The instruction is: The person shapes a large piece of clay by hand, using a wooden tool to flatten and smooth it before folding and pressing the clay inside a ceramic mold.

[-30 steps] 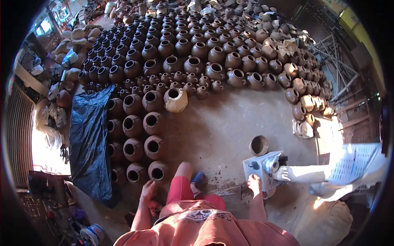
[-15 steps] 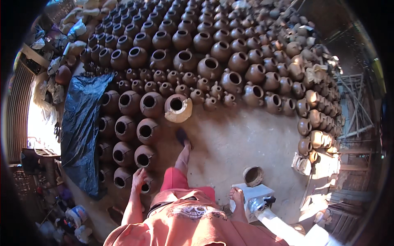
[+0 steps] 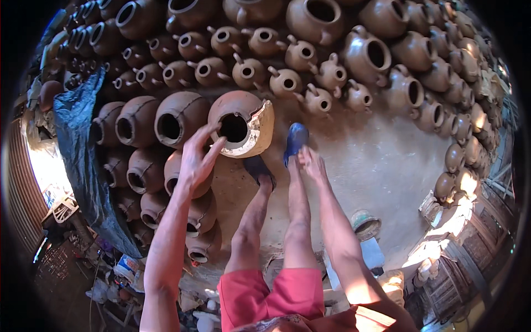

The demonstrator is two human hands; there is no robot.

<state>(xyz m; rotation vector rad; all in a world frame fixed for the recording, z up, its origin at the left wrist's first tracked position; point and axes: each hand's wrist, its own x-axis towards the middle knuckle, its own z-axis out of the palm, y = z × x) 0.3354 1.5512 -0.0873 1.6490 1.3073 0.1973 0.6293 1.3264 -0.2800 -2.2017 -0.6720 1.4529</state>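
Within the last second, the standing place is shifted forward: the round pot [image 3: 235,102], seen well ahead a second ago, is now brought within the left hand's [image 3: 194,160] reach. The right hand [image 3: 313,165], seen earlier near a pale block [image 3: 372,253], is now carried over the bare floor [image 3: 381,171], close to the right blue shoe [image 3: 297,135]. By this, as far as can be judged, the approach is completed and the pot can be handled from the left.

The pot is set on the floor at the right end of a row of round pots [image 3: 182,113], with small spouted pots [image 3: 279,86] ranged beyond it. A pale, broken-edged shell [image 3: 261,130] is wrapped around its right and near side. Its dark mouth is turned toward the body.

The left grip is held apart, thumb and fingers spread at the mouth's left rim; whether the clay is touched or only overhung cannot be told. The right fingers are curled, well apart from the pot; nothing is seen in them, and whether they are closed cannot be told.
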